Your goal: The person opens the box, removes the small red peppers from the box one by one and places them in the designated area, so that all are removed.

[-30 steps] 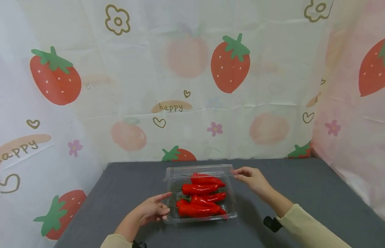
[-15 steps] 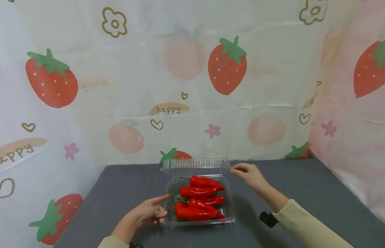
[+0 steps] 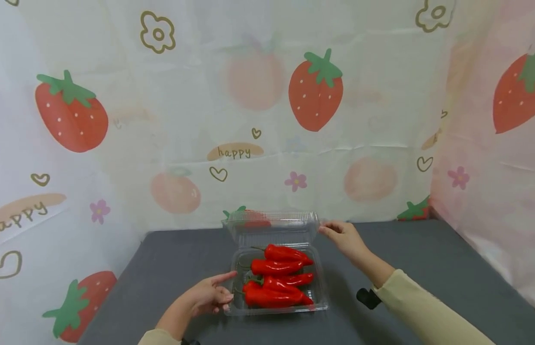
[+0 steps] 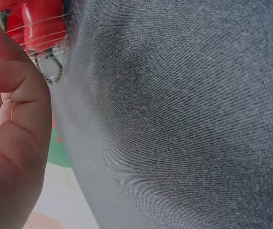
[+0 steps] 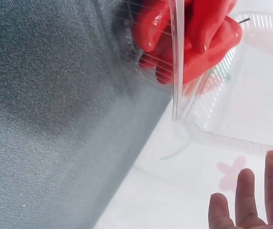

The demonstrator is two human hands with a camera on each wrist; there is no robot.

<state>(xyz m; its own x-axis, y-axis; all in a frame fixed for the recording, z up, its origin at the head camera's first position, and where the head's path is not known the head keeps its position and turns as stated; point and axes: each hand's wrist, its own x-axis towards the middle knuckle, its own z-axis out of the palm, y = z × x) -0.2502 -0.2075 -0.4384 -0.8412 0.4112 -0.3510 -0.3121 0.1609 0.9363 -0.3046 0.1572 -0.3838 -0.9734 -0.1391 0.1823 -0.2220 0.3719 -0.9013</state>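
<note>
A clear plastic clamshell box (image 3: 279, 306) sits near the front middle of a dark grey counter (image 3: 422, 258), its hinged lid (image 3: 271, 225) already raised upright at the back, with red peppers (image 3: 278, 280) lying uncovered in the tray. The left hand (image 3: 209, 297) rests against the box's left wall, forefinger extended and other fingers loosely curled, while the right hand (image 3: 342, 235) touches the lid's right edge; whether it pinches it, I cannot tell. Strawberry-print curtains (image 3: 319, 91) surround the counter, and nothing blocks the box.
</note>
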